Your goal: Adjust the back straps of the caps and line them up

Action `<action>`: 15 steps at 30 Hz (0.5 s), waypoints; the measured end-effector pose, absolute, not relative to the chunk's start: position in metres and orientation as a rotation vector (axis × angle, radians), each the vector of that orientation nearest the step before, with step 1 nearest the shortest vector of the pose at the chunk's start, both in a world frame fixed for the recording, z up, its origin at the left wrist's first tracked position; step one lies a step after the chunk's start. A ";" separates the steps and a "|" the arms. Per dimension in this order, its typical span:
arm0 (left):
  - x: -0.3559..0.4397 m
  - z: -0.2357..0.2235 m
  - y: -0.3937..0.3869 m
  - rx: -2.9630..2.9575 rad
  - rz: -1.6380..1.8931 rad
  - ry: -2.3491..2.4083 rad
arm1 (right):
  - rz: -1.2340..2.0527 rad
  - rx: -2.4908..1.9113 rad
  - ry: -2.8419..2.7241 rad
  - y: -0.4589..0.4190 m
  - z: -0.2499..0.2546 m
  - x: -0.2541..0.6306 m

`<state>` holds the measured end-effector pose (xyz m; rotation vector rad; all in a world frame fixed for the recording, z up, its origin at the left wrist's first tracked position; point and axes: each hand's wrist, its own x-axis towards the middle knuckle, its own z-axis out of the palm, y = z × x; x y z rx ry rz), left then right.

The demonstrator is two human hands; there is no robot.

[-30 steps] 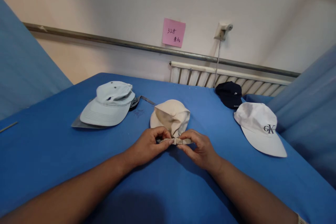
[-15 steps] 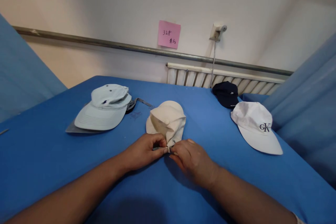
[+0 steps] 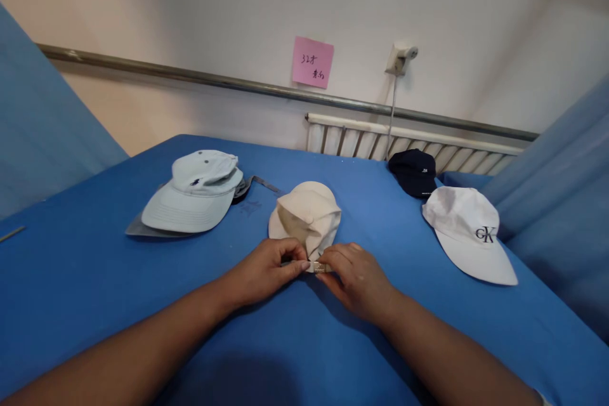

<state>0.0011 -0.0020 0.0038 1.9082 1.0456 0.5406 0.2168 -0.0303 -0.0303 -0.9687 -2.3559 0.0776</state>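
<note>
A beige cap (image 3: 307, 216) lies folded on the blue table (image 3: 95, 279), its back facing me. My left hand (image 3: 266, 273) pinches the cap's rear strap (image 3: 314, 266) from the left. My right hand (image 3: 356, 279) pinches the same strap from the right, at its small metal buckle. Both hands rest on the table just in front of the cap, fingertips almost touching each other.
A light blue cap (image 3: 193, 193) lies on a grey one at the left. A white cap (image 3: 469, 231) with dark letters and a navy cap (image 3: 415, 172) lie at the right. Blue fabric walls stand on both sides. A radiator (image 3: 404, 143) and pink note (image 3: 312, 62) are behind.
Half a second ago my fingertips were pressed tight together at the strap; now they have drawn slightly apart, showing the buckle again. The cap has stayed in place.
</note>
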 end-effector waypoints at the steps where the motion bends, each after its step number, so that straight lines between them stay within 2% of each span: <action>1: 0.002 0.003 -0.002 1.891 0.550 1.050 | 0.071 -0.946 -2.343 -0.030 -0.031 0.217; 15: 0.006 0.000 -0.005 1.922 0.653 1.147 | 0.179 -0.850 -2.200 -0.024 -0.038 0.220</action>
